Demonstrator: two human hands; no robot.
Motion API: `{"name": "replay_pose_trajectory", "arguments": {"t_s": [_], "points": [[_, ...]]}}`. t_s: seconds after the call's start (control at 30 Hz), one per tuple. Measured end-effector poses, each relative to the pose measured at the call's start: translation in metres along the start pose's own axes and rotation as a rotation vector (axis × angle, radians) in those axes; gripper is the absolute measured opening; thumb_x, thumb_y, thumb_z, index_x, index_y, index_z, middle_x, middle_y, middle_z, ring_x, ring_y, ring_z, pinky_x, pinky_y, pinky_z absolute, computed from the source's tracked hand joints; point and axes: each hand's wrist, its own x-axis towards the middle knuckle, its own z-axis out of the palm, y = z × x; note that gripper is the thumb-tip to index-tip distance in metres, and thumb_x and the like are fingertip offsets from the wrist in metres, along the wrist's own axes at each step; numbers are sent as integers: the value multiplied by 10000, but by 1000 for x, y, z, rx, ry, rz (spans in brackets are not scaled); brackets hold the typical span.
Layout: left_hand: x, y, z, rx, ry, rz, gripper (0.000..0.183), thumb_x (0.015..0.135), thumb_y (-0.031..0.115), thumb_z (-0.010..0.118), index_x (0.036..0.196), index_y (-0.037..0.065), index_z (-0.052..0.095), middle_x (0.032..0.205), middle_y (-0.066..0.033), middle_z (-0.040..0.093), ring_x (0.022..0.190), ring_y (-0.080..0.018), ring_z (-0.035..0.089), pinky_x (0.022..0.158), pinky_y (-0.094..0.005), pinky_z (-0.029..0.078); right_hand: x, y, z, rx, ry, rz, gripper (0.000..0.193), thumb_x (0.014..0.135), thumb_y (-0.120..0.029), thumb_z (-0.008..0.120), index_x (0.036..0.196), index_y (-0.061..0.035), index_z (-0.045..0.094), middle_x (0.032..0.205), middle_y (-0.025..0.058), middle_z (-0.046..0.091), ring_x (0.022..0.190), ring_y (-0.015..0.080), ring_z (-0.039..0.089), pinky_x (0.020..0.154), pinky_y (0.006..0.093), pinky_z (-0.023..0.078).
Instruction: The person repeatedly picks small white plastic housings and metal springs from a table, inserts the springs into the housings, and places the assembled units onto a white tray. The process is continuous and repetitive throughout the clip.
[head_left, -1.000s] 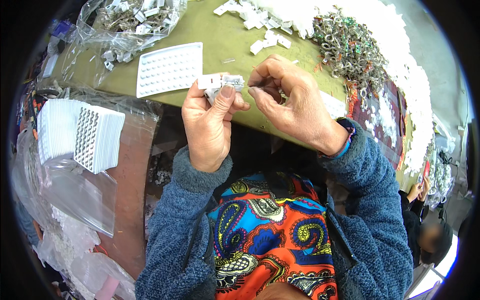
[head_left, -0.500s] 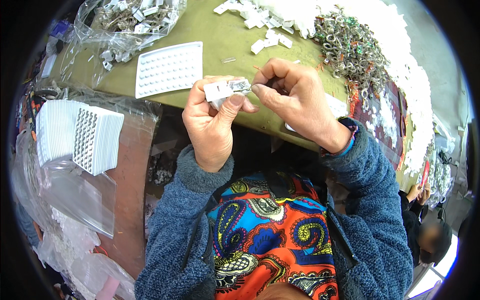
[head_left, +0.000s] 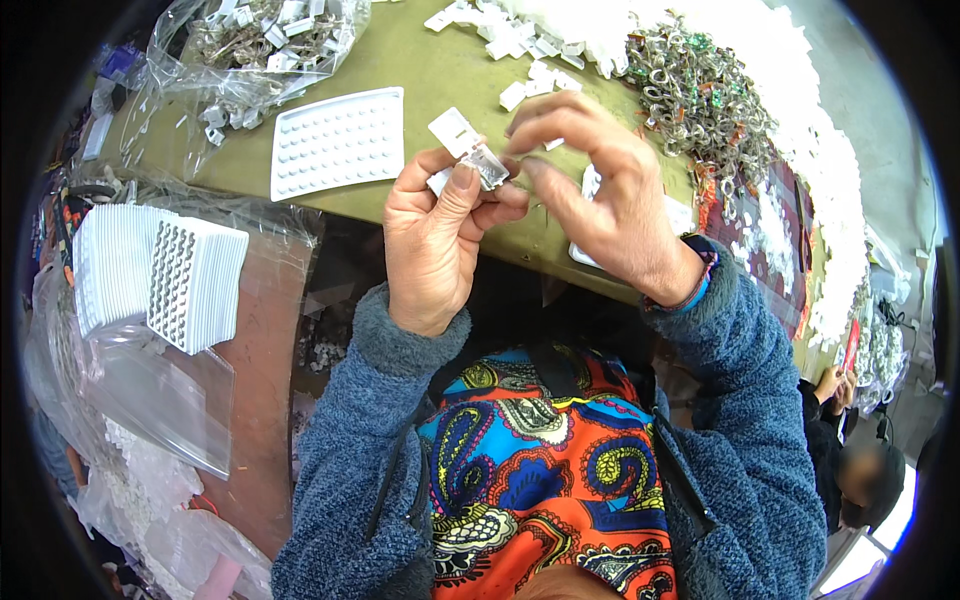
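Pinched between the thumb and fingers of my left hand (head_left: 430,262) is a small white plastic box (head_left: 453,131), its flap lid standing up. Shiny metal shows in the lower part of the box (head_left: 489,168), too small to make out. My right hand (head_left: 622,188) hovers just right of the box, thumb and fingers spread and slightly blurred, with nothing visible between them. Both hands are above the near edge of the green table (head_left: 440,60). A white tray (head_left: 588,255) lies partly hidden under my right hand.
A white dimpled tray (head_left: 338,145) lies left of my hands. Stacked trays (head_left: 118,262) and clear plastic sheets stand farther left. At the back are a bag of metal and white pieces (head_left: 270,45), loose white boxes (head_left: 512,95) and a heap of metal rings (head_left: 695,110). Another person's hands (head_left: 838,386) are far right.
My left hand has tilted the box more upright and moved slightly right, and its lid now points up. My right hand has spread its fingers from a pinch beside the box.
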Motion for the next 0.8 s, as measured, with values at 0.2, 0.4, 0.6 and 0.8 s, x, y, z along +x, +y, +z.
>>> {"name": "replay_pose_trajectory", "arguments": {"t_s": [0.2, 0.4, 0.6, 0.8], "points": [[-4, -3, -3, 107, 0, 10, 200, 989, 102, 588, 1122, -47, 589, 994, -151, 692, 842, -211, 710, 756, -350, 630, -3, -5, 11, -85, -1, -52, 123, 837, 75, 628, 943, 26, 667, 884, 132, 624, 780, 273, 648, 676, 324, 511], [-1, -13, 2, 88, 4, -8, 194, 979, 94, 604, 1114, -46, 593, 977, -139, 695, 821, -191, 706, 748, -332, 624, -10, -3, -5, -22, -28, 44, 141, 838, 73, 628, 961, 16, 664, 916, 129, 628, 818, 287, 644, 721, 342, 511], [-8, -25, 4, 134, 3, -93, 173, 977, 88, 605, 1090, -43, 603, 956, -130, 699, 794, -189, 705, 725, -323, 621, -33, -3, -10, -74, -91, 24, 131, 846, 55, 601, 955, -12, 628, 981, 132, 598, 919, 318, 611, 785, 348, 496], [-6, -25, 0, 156, 42, -44, 195, 981, 85, 591, 1119, -50, 560, 1013, -210, 678, 784, -216, 702, 737, -345, 619, -60, 12, -49, -161, 143, 106, 260, 809, 54, 692, 1061, -4, 673, 991, 123, 690, 922, 227, 681, 818, 309, 529]]}}
